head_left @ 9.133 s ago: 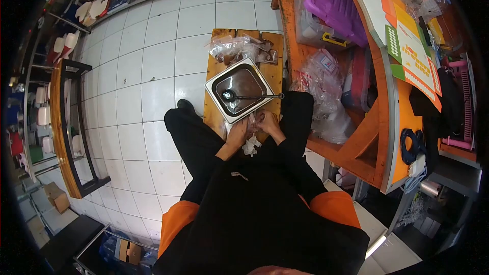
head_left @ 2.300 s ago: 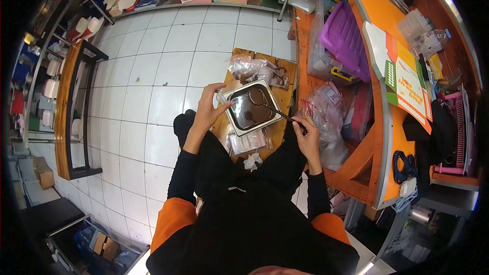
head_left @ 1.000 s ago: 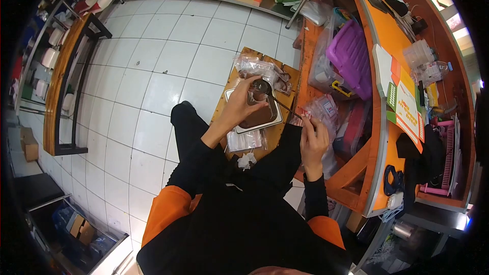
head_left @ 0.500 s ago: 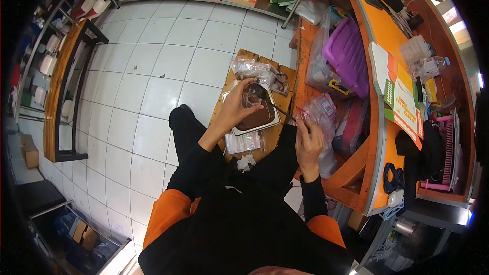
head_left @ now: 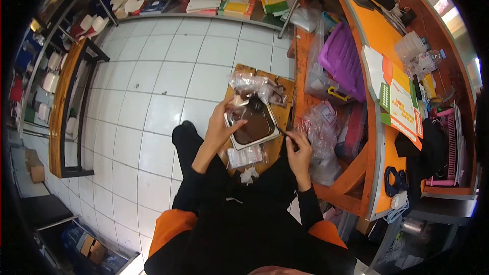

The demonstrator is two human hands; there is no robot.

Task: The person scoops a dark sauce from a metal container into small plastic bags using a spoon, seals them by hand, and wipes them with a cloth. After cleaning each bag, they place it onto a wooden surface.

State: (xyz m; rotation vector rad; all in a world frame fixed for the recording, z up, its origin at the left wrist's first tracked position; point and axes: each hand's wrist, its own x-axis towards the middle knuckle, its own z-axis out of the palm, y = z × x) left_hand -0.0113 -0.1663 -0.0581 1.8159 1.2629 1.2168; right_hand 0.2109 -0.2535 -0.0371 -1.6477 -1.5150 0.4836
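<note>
A rectangular tub of brown, chocolate-like sauce (head_left: 257,128) stands on a slatted wooden stool (head_left: 246,70) between my knees. My left hand (head_left: 222,126) is closed around a small clear plastic cup (head_left: 237,104), held over the tub's left side; blur hides how much the cup contains. Pinched in my right hand (head_left: 299,154) is the thin handle of a dark ladle. Its sauce-coated head (head_left: 255,104) is over the far end of the tub, and the handle slants across the right rim.
Clear plastic packets (head_left: 245,157) and a crumpled tissue (head_left: 248,175) lie at the stool's near end, with clear plastic wrapping (head_left: 249,83) at its far end. An orange workbench (head_left: 374,173) with a purple lid (head_left: 342,61) and bags beneath stands close on the right.
The cup and my left hand have shifted left, away from the ladle head. My right hand has dropped slightly nearer to me with the ladle, whose head is now lower over the tub.
</note>
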